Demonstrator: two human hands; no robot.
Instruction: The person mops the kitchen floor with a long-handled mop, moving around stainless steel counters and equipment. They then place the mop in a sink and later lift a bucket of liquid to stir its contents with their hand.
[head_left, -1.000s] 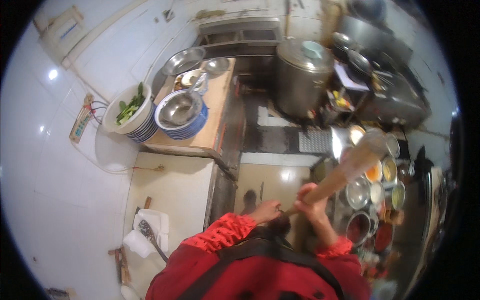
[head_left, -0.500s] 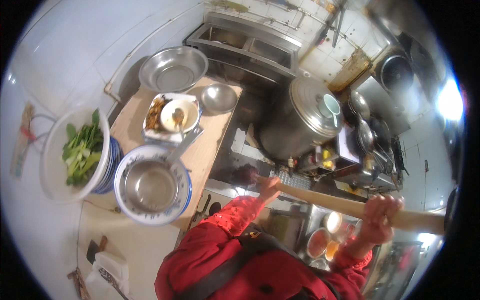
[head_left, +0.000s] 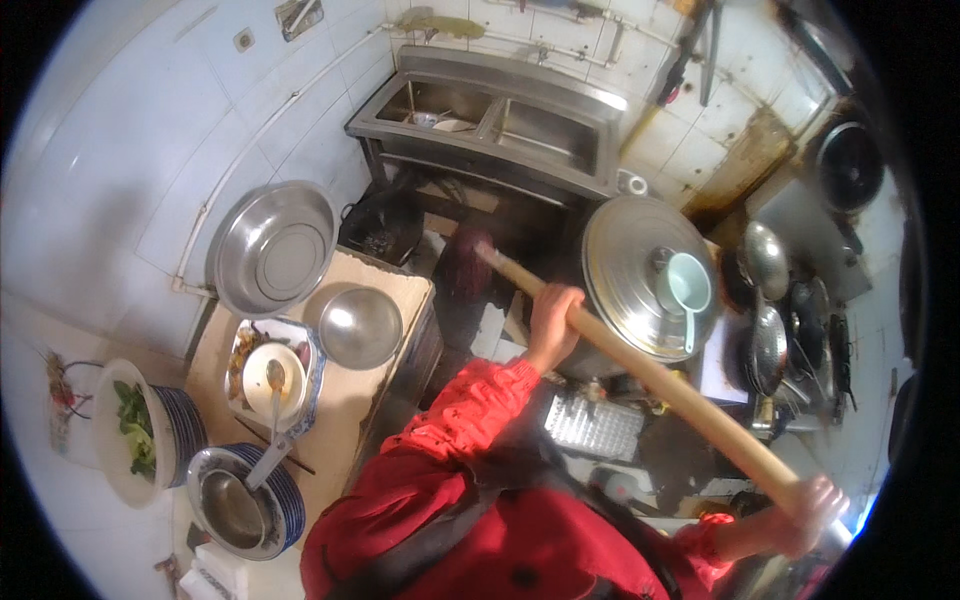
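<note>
Fingers (head_left: pixel 562 297) of the left hand (head_left: pixel 552 327) are curled around a wooden pole (head_left: pixel 680 398); those of the right hand (head_left: pixel 812 515), blurred, are wrapped around the same pole, farther right and nearer the body. The pole slants from one hand to the other and runs on past the left fingers to its far tip, next to a dark reddish clump (head_left: pixel 465 265) too blurred to make out. Just right of the left fingers stands a big lidded pot (head_left: pixel 625 260) with a pale green scoop (head_left: pixel 686 285) on top. Ahead of the right fingers are several pans (head_left: pixel 768 345). Straight beyond the left fingers is a double sink (head_left: pixel 470 155). To their left, a table (head_left: pixel 350 400) carries a shiny metal bowl (head_left: pixel 360 328), a wide basin (head_left: pixel 285 255) and a small white bowl (head_left: pixel 262 405) with a spoon (head_left: pixel 276 375). Farthest left of those fingers, green leaves (head_left: pixel 135 430) fill part of a white tub (head_left: pixel 105 440).
</note>
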